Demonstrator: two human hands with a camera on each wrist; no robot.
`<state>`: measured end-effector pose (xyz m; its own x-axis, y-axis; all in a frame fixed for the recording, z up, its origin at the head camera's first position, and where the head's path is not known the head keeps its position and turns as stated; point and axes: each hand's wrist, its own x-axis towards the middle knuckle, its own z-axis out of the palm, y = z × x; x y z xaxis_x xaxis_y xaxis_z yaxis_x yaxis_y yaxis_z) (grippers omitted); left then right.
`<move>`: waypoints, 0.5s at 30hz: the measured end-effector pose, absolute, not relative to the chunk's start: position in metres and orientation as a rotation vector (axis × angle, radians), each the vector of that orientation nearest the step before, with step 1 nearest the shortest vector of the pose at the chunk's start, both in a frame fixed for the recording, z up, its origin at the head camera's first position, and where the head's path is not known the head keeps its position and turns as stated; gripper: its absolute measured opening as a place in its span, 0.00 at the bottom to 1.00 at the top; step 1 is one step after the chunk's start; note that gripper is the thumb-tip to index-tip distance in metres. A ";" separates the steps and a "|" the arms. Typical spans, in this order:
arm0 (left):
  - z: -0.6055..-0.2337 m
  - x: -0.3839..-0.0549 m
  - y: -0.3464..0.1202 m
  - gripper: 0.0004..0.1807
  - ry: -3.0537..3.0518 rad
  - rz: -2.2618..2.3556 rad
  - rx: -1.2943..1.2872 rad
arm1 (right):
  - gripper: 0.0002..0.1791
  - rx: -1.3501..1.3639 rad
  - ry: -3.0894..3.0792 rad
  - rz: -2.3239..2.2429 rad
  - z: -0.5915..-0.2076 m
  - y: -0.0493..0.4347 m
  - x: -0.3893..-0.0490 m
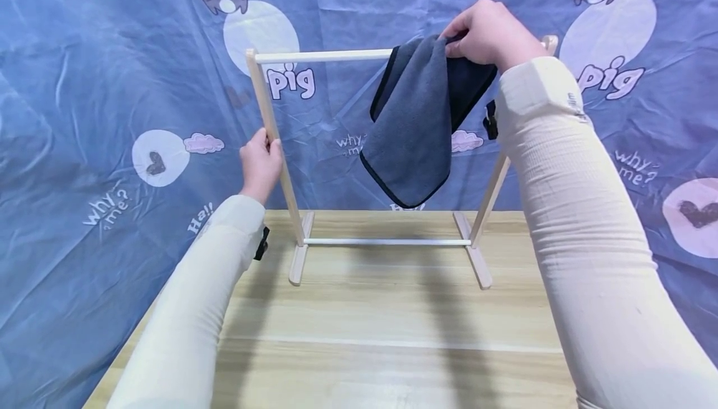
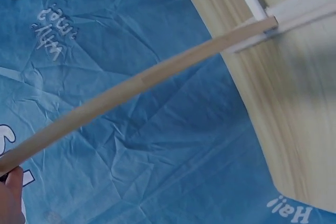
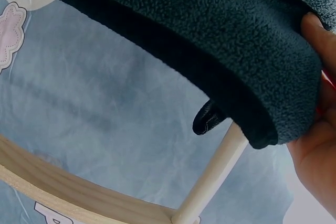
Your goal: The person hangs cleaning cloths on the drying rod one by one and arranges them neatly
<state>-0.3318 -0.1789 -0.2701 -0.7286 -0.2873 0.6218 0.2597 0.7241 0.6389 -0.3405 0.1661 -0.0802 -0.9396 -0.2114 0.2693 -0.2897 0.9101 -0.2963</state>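
A grey towel [image 1: 412,141] with black edging hangs in folds at the top rail [image 1: 325,56] of a wooden rack. My right hand [image 1: 490,35] pinches its upper edge near the rail's right part. In the right wrist view the towel [image 3: 210,40] shows a small black loop [image 3: 207,118] beside the rail [image 3: 212,174], and my right hand [image 3: 315,140] holds the cloth at the right edge. My left hand [image 1: 262,163] grips the rack's left post [image 1: 288,191] about halfway up. In the left wrist view, only part of that hand [image 2: 11,200] shows, at the post's end.
The rack stands on a wood-grain table [image 1: 359,328] on two feet, the left foot [image 1: 297,265] and the right foot [image 1: 479,269], joined by a low white rail [image 1: 387,242]. A blue printed curtain [image 1: 112,116] hangs close behind the rack and along the left side.
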 end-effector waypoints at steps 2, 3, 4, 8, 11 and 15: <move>-0.270 -0.331 -0.177 0.10 -2.154 -0.989 0.041 | 0.19 0.377 -2.845 0.501 -0.080 0.166 -0.340; -0.270 -0.330 -0.176 0.13 -2.140 -1.005 0.061 | 0.19 0.381 -2.846 0.497 -0.080 0.165 -0.340; -0.271 -0.329 -0.175 0.17 -2.126 -1.017 0.077 | 0.19 0.384 -2.849 0.496 -0.080 0.165 -0.340; -0.273 -0.326 -0.170 0.31 -2.053 -1.010 0.095 | 0.19 0.399 -2.856 0.488 -0.079 0.164 -0.339; -0.273 -0.324 -0.164 0.32 -1.981 -0.955 0.009 | 0.19 0.397 -2.855 0.481 -0.079 0.164 -0.339; -0.273 -0.321 -0.152 0.29 -1.906 -0.906 -0.163 | 0.19 0.393 -2.851 0.466 -0.078 0.164 -0.338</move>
<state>-0.3205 -0.1523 -0.2735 -0.5102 -0.2607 0.8196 0.4711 0.7126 0.5199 -0.3382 0.1637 -0.0783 -0.9385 -0.2246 0.2622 -0.2964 0.9136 -0.2784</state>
